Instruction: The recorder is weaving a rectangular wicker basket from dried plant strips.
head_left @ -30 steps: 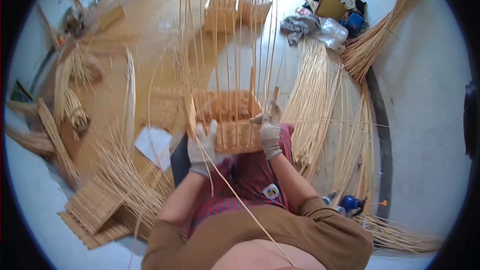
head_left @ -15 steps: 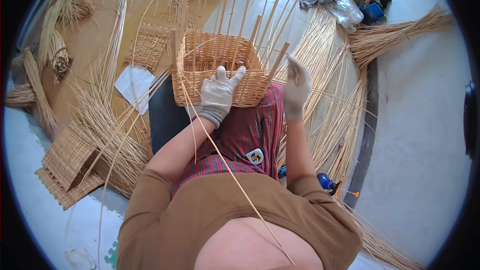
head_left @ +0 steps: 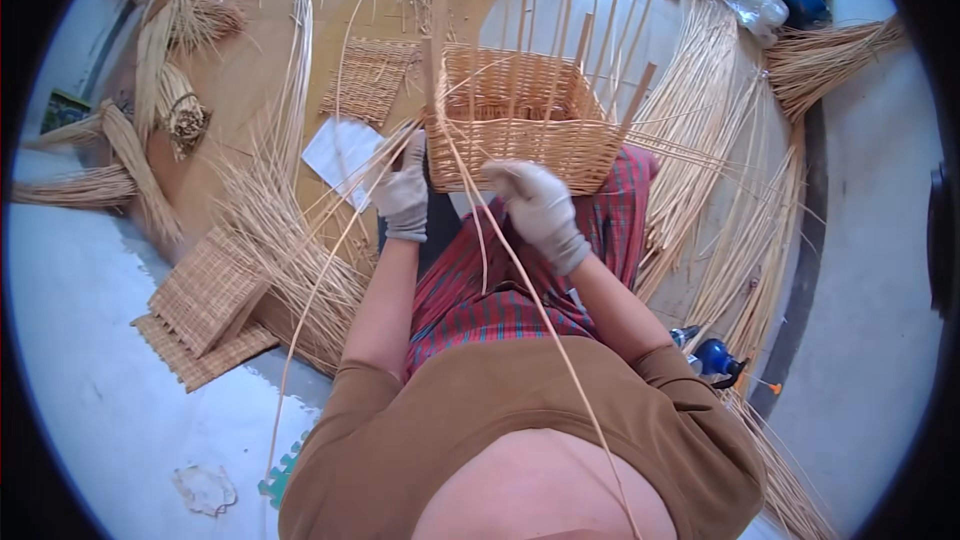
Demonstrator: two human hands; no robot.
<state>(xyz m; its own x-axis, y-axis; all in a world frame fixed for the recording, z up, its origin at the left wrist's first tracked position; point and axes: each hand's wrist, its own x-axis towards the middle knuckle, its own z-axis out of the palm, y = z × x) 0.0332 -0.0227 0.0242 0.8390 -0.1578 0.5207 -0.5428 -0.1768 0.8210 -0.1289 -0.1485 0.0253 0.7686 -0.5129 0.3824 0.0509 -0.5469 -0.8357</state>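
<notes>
A rectangular wicker basket (head_left: 540,148) rests on my lap, tall upright canes (head_left: 516,35) and short wooden posts rising from its walls. My left hand (head_left: 404,202), in a pale glove with a grey cuff, is beside the basket's left corner, next to loose canes that stick out leftward. Its thumb points up, apart from the blurred fingers. In front of the near wall is my gloved right hand (head_left: 543,210), fingers curled in, close to a long cane (head_left: 520,265) running from the corner down over my body. What its fingers hold, if anything, is hidden.
Loose cane bundles (head_left: 700,130) lie on the floor to the right, others (head_left: 290,250) to the left. Woven panels (head_left: 208,290) are stacked at lower left; another panel (head_left: 368,80) and a white sheet (head_left: 342,158) lie nearer the basket. A blue bottle (head_left: 716,358) is by my right elbow.
My left hand has left the basket's near wall for the canes at its left corner. My right hand has come from the right side to the front wall. The whole view has shifted.
</notes>
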